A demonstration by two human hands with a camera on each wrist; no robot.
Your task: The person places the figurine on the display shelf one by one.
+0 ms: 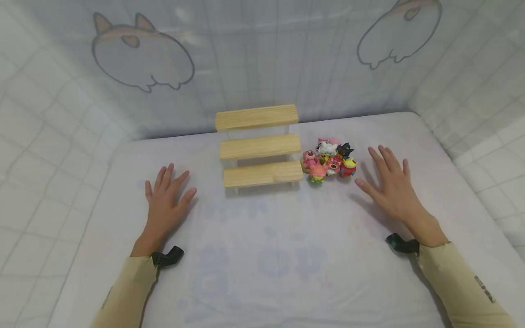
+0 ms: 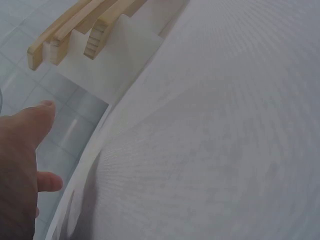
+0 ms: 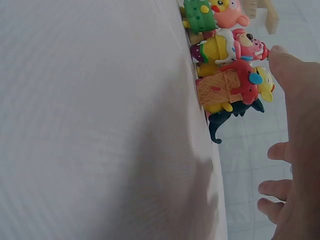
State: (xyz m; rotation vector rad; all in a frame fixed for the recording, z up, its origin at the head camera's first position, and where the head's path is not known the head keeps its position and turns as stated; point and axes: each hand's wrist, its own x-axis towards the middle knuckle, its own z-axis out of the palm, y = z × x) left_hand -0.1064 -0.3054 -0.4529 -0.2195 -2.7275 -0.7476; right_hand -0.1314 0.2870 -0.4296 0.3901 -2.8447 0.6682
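Note:
My left hand [image 1: 165, 200] is spread with straight fingers over the left of the table, left of a three-step wooden shelf [image 1: 262, 174], holding nothing. On the other side my right hand [image 1: 391, 189] has its fingers spread, just right of a cluster of small toy figurines, apart from them. Among these are a pink bear figurine [image 1: 310, 158], a coral-pink figurine [image 1: 317, 171], a black figurine [image 1: 345, 150] and a red-and-yellow figurine [image 1: 348, 167]. In the right wrist view a red figurine on a waffle-patterned base [image 3: 220, 89] stands nearest the thumb.
A pale cloth with faint prints covers the table [image 1: 262, 278]. Behind stands a grey-white curtain [image 1: 254, 59] with cartoon animal outlines. White tiled-pattern sheets [image 1: 33, 182] hang at both sides. The shelf has pale side supports under its wooden steps.

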